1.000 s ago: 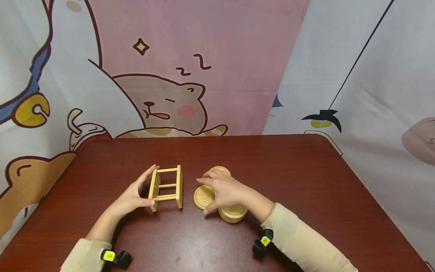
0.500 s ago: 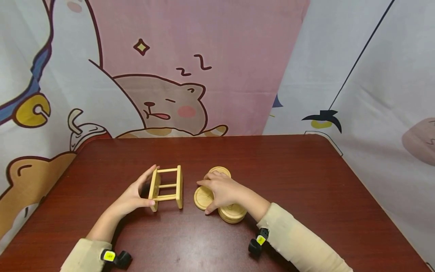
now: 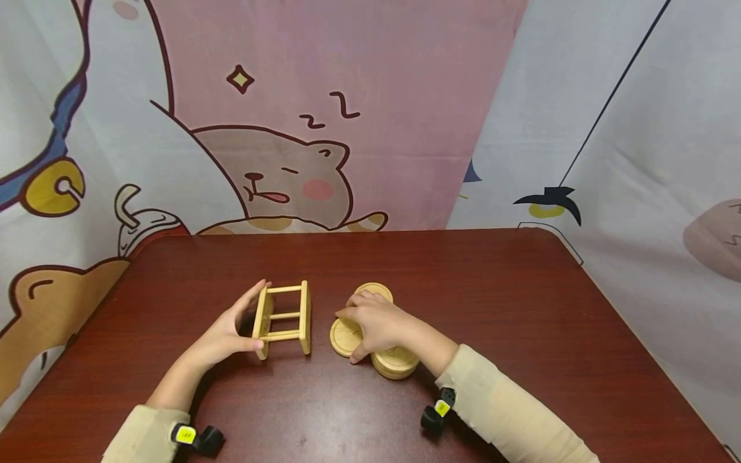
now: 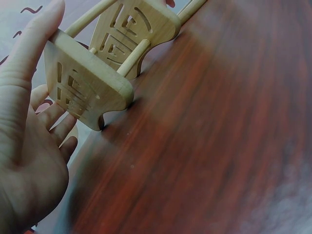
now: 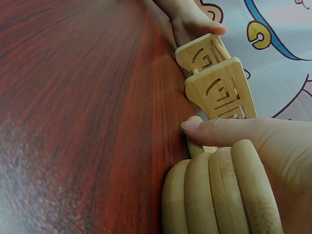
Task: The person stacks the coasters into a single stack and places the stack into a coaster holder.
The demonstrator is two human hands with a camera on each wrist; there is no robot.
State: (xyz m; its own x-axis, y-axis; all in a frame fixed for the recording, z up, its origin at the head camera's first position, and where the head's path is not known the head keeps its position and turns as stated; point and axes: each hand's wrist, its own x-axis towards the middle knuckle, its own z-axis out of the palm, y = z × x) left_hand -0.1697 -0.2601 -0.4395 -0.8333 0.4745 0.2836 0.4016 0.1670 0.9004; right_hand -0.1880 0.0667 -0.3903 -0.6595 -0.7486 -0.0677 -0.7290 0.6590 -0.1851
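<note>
A light wooden coaster holder (image 3: 283,316), with two cut-out end panels joined by rods, stands on the table. My left hand (image 3: 222,331) grips its left panel, thumb at the near edge and fingers at the far one; the left wrist view shows the thumb (image 4: 29,53) against that panel. Right of the holder lie round wooden coasters. My right hand (image 3: 382,325) reaches over them, its thumb and fingers at opposite edges of the left coaster (image 3: 345,335). Under the palm sits a coaster stack (image 3: 395,363), several layers high in the right wrist view. Another coaster (image 3: 373,289) shows behind the fingers, partly covered.
The dark red-brown table (image 3: 492,289) has a glossy top. Behind it hangs a cartoon-printed cloth (image 3: 417,116). Each sleeve carries a small black camera, one near the left wrist (image 3: 197,440) and one near the right (image 3: 438,411).
My right forearm has shifted slightly to the left, and the right thumb has drawn in a little at the left coaster. The left hand and the holder stay in place.
</note>
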